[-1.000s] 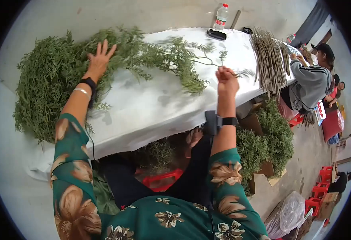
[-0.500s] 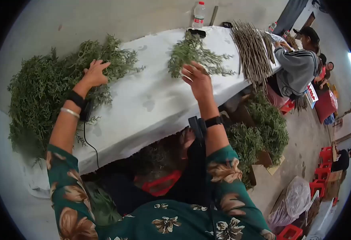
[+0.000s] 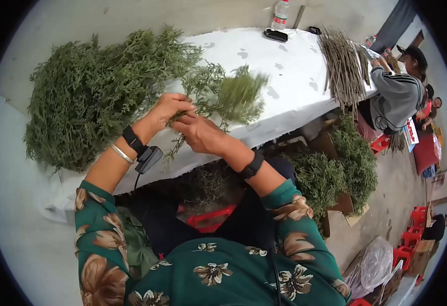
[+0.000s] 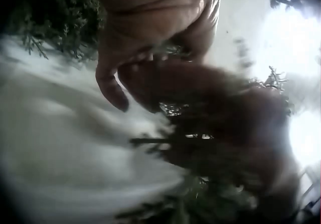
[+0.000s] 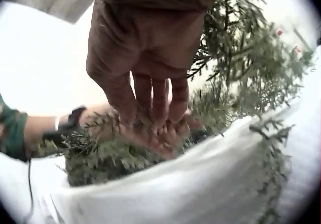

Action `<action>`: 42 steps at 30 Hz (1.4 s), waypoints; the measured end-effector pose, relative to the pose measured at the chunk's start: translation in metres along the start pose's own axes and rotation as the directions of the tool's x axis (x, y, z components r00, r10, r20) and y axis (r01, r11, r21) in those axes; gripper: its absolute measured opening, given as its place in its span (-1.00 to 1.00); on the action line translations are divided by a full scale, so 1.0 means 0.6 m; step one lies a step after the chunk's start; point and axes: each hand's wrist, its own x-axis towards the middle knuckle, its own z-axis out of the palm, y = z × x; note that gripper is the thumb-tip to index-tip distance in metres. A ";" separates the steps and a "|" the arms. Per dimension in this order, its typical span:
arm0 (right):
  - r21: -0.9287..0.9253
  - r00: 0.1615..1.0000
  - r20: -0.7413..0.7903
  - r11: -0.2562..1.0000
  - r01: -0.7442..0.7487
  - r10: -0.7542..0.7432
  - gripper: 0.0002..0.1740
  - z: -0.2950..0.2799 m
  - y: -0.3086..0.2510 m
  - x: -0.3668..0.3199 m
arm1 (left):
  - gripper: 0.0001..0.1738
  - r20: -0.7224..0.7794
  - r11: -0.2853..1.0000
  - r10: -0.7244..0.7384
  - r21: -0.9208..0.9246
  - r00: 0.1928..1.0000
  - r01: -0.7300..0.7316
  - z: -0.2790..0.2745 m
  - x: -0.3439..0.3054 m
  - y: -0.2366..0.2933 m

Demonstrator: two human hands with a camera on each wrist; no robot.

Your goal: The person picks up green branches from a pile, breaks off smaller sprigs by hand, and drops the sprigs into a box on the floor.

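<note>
sprig [image 3: 241,99] pinched by left hand [image 3: 171,108], right hand [image 3: 203,135] | done: uncountable, one apparently underway | remaining: heaped greenery [image 3: 80,97] untouched

Bottle [image 3: 280,16], red-labelled, top of frame; black case [image 3: 276,35], just below it; person in grey top [image 3: 396,99], upper right; red stools [image 3: 417,218], lower right; clear plastic bag [image 3: 377,262], left of these.

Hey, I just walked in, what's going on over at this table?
A person's left hand and right hand meet at the near side of a white-covered table, both gripping leafy green sprigs by their stems. A big heap of similar greenery lies to the left, with thin brown sticks farther right. Someone in grey is at the far end.
</note>
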 end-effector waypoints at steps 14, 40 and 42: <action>-0.507 0.858 0.036 0.749 -0.427 0.513 -0.30 -0.096 0.094 -0.026 | -0.78 -0.119 0.850 0.285 0.490 0.951 -0.193 -0.089 -0.137 0.030; -0.075 0.904 -0.313 0.942 -0.328 0.290 0.03 -0.093 0.214 0.146 | -0.72 -0.179 0.567 0.362 -0.736 0.915 -0.369 -0.168 -0.321 0.030; -0.184 0.900 -0.298 0.906 -0.382 0.319 0.01 -0.108 0.182 0.119 | -0.72 -0.125 0.535 0.386 -0.776 0.914 -0.333 -0.141 -0.294 0.018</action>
